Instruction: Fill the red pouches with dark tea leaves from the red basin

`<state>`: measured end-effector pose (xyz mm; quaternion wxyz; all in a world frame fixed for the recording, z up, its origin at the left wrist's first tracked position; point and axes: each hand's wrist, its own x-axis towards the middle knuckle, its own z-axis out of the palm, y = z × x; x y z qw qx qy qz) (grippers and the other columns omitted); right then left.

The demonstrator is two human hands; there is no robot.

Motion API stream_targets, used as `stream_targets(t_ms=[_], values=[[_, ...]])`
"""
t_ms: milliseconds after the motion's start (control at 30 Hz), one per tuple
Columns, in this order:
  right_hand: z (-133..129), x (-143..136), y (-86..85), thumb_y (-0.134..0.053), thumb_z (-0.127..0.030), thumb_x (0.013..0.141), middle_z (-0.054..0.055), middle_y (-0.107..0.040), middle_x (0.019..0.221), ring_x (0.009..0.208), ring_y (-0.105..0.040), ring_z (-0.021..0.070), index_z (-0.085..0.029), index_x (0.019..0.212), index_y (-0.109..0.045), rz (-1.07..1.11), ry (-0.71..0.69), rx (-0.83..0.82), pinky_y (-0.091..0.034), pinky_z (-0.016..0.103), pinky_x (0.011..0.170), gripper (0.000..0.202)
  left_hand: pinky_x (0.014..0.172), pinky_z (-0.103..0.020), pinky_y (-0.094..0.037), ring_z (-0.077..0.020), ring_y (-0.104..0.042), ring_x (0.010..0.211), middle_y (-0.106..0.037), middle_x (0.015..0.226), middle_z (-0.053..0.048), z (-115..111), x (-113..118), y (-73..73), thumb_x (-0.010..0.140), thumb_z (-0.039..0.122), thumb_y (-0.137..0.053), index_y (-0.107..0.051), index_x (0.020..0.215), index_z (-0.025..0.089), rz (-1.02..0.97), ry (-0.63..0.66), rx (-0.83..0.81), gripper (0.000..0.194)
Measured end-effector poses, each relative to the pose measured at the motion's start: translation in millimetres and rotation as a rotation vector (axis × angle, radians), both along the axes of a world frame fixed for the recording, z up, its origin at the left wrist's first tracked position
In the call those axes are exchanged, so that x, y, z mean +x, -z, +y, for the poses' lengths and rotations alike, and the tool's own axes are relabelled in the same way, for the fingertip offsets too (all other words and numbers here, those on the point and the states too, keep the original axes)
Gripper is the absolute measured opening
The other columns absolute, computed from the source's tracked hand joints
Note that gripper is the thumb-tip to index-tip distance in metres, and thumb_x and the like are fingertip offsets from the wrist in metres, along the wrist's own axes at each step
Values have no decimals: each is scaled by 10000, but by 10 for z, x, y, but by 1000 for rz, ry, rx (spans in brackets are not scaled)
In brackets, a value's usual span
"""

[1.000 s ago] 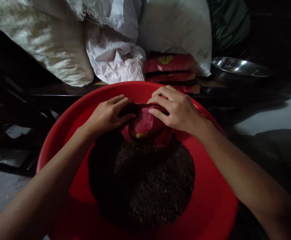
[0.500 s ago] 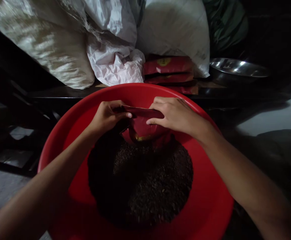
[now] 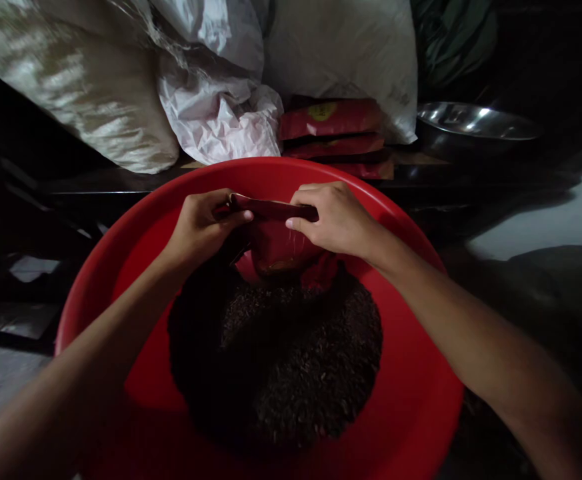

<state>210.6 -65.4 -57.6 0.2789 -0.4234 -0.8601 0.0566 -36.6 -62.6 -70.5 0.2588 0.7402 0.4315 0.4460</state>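
A dark red paper-like packet [image 3: 281,243] stands in a big red plastic basin [image 3: 411,400], its lower end against a heap of dark seeds or grains [image 3: 321,373]. My left hand [image 3: 203,223] pinches the packet's upper left corner between thumb and fingers. On the upper right edge, my right hand [image 3: 333,217] grips it the same way, thumb in front. The top edge looks folded over between both hands. Shadow covers the left part of the heap, and I cannot tell what the packet holds.
Behind the basin, several similar red packets [image 3: 333,120] lie stacked on a dark shelf [image 3: 105,183]. Large pale sacks [image 3: 341,53] and a crumpled white bag [image 3: 221,120] stand there too. A shiny metal bowl [image 3: 475,123] sits at the right.
Both hands have rolled or tilted the packet's top edge slightly, keeping their hold. The whole view has shifted a little, so things appear somewhat higher and further left.
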Motion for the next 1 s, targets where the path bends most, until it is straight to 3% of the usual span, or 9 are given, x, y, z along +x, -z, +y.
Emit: stream_targets(t_ms=[133,300,400,533,667,833,1000], values=[[-77,-53,6,-692,-282,986,26,-715,942,879,-623,197,-221,932,-748,-36,-60,41,-422,326,766,100,768,-316,-571,-198,-712,810,-771,874,-17,-118,99,-34,821,271,-773,-784,892,211,86,-11,79,93],[-120,-77,35,-678,-265,973,27,-684,850,835,-609,193,-213,795,-728,10,-56,85,-403,335,752,193,782,-324,-583,-195,-709,794,-773,853,-17,-205,189,-48,817,229,-751,-788,864,215,102,-81,168,61],[-107,-40,15,-696,-266,955,25,-698,855,845,-626,203,-225,795,-734,10,-22,85,-415,340,761,169,727,-307,-563,-190,-693,766,-762,825,-25,-136,109,-83,845,312,-753,-785,845,213,118,-6,106,105],[-100,-59,12,-686,-250,953,28,-740,979,908,-652,209,-233,936,-759,-5,-42,98,-431,333,777,77,726,-321,-542,-202,-682,755,-763,815,-21,-65,-7,-137,838,351,-759,-789,826,247,254,84,88,109],[-133,-146,78,-607,-201,972,30,-726,935,868,-628,195,-215,916,-743,-58,-61,150,-394,328,726,148,768,-341,-549,-217,-719,798,-785,869,-30,-132,54,-123,842,247,-696,-785,826,252,307,68,248,91],[-185,-224,120,-588,-227,994,32,-694,888,823,-586,179,-187,911,-723,-51,-61,259,-338,317,673,164,635,-276,-472,-151,-659,673,-728,764,-22,-184,137,-70,885,158,-599,-745,823,189,369,63,538,161],[-101,-194,92,-534,-178,1027,33,-698,888,786,-580,167,-177,958,-736,-138,-108,334,-325,324,648,214,627,-261,-451,-137,-641,662,-713,754,-21,-107,72,-61,927,167,-605,-734,831,170,437,94,611,161]])
